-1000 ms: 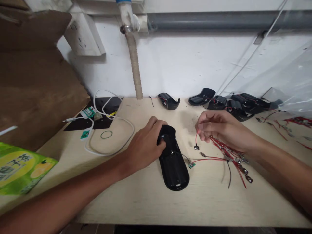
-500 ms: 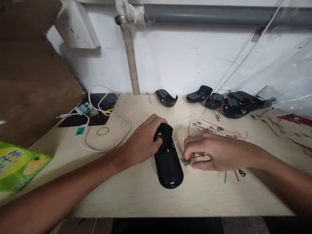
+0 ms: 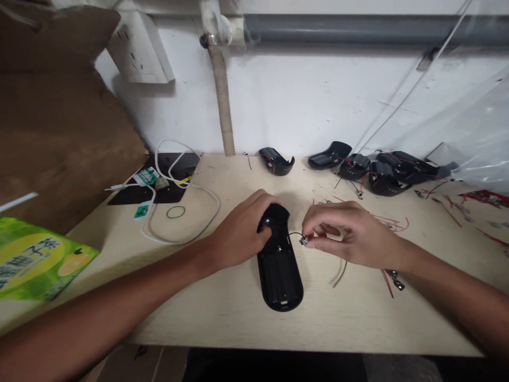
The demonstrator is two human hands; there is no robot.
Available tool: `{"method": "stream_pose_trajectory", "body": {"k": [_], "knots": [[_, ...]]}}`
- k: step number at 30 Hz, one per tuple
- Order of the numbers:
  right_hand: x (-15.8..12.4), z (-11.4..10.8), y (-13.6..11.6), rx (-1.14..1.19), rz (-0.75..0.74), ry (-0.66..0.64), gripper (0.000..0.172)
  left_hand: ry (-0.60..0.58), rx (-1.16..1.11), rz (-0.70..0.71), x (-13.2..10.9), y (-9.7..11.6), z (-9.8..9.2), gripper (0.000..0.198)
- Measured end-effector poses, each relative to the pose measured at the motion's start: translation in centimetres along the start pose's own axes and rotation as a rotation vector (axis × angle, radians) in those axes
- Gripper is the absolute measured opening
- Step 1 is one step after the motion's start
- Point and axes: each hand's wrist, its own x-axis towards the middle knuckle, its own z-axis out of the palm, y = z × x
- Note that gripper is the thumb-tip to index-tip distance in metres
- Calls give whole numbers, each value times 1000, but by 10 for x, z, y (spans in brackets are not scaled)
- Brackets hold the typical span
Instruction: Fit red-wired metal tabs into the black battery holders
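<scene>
Fingers (image 3: 271,200) on both sides are engaged: the left set grips and the right set pinches. Reading from the left, I see a green packet (image 3: 43,260) with brown cardboard (image 3: 59,106) behind it, then a white cable (image 3: 219,204) looped over a dark sheet (image 3: 169,196), and a green band (image 3: 175,217) lying nearby; these sit off to the side, which I judge leaves the working spot free of snags. Next comes the left hand (image 3: 238,233), wrapped over the far end of a black casing (image 3: 280,281), thumb inside the hollow. The casing lies open side up on the surface (image 3: 222,318), near the middle of my view, probably gripped there so that a light tug won't drag it. From its right edge a dark lead (image 3: 295,233) arches to a small metal part (image 3: 304,241), which the right hand (image 3: 350,233) seems to hold at the tips of thumb and forefinger; so fine a pinch suits so tiny a piece, though its detail is too small to tell. Loose red wires (image 3: 387,284) lie under and behind that hand, within easy reach, I'd say. More black casings (image 3: 387,178) rest along the wall, apparently set back out of the way.
</scene>
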Motion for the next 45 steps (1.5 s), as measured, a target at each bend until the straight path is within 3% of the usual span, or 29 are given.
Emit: {"method": "stream_pose_trajectory", "body": {"k": [4,11,19,26,31,45], "knots": [[0,10,2,-105,-106,76,9,-43,-39,37,-2,2,2,45],[-2,14,-5,-169,-134,5,21,-70,-50,83,-4,0,5,46],[-3,10,-5,-25,-61,-60,13,-105,-41,80,-4,1,4,43],[-1,-1,-5,294,-26,-182,17,-115,-49,83,-6,0,5,44],[0,-4,-5,287,-45,-227,18,-124,-59,74,-6,1,4,43],[-5,17,-7,48,-42,-19,14,-121,-69,63,-6,1,5,43]]}}
